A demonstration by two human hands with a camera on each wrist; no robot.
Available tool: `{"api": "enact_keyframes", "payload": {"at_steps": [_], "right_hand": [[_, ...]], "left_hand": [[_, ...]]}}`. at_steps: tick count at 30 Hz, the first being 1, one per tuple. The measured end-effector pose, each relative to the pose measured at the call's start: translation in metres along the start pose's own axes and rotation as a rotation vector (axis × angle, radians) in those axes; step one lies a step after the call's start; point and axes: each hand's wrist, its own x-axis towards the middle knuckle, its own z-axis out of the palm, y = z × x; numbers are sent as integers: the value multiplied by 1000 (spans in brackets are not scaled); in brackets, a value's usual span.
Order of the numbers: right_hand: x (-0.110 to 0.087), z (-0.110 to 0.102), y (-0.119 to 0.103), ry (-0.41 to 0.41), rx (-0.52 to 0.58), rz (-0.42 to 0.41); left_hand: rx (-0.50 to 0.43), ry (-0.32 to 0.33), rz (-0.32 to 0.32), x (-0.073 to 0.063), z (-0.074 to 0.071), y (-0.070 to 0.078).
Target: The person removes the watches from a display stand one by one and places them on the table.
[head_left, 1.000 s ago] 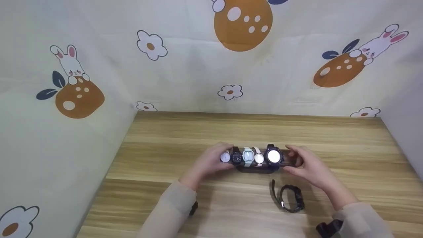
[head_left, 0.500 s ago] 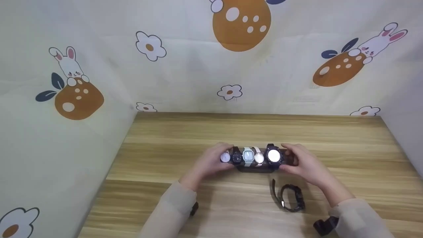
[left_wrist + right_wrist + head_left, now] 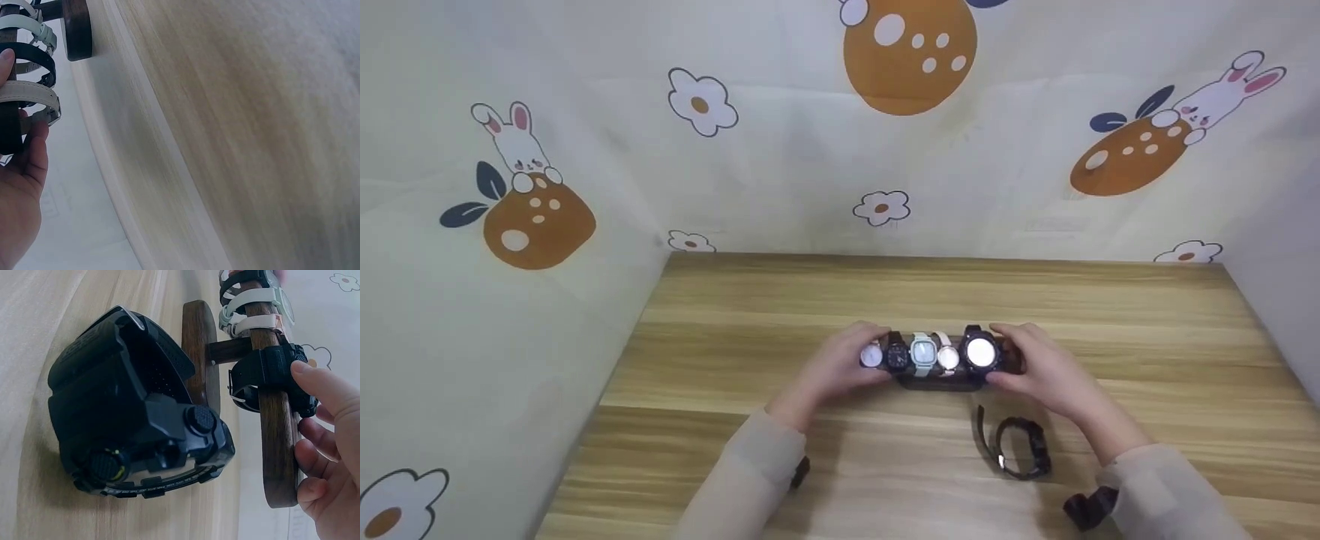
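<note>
In the head view a dark wooden T-bar watch stand (image 3: 941,385) carries a row of watches. My left hand (image 3: 840,365) grips the bar's left end, around the pale-strapped watch (image 3: 35,93) there; in the left wrist view the thumb lies on the bar. At the other end my right hand (image 3: 1050,375) holds the big black watch (image 3: 270,371) on the bar. Its thumb presses the case, and the other fingers curl beside the bar (image 3: 278,455). Between them sit a black square watch (image 3: 897,357), a mint watch (image 3: 924,352) and a thin-strapped round watch (image 3: 949,360).
A second chunky black watch (image 3: 1039,454) lies on its side on the wood-grain table (image 3: 735,300), in front of the stand and near my right forearm. Behind the table hangs a cloth backdrop (image 3: 780,165) printed with rabbits and flowers.
My right hand has moved left along the bar, closer against the big black watch, which has barely shifted. The left hand and the loose watch stay put.
</note>
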Motion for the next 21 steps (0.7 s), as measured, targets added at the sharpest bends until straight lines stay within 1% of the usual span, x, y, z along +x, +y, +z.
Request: {"api": "enact_keyframes", "payload": {"at_steps": [10, 17, 21], "right_hand": [[0, 1, -2, -15, -18, 18], [1, 4, -2, 27, -41, -31], [1, 4, -4, 22, -56, -25]], "left_hand": [[-23, 10, 7, 0, 0, 0], [4, -14, -9, 0, -2, 0], [-1, -8, 2, 0, -2, 0]]}}
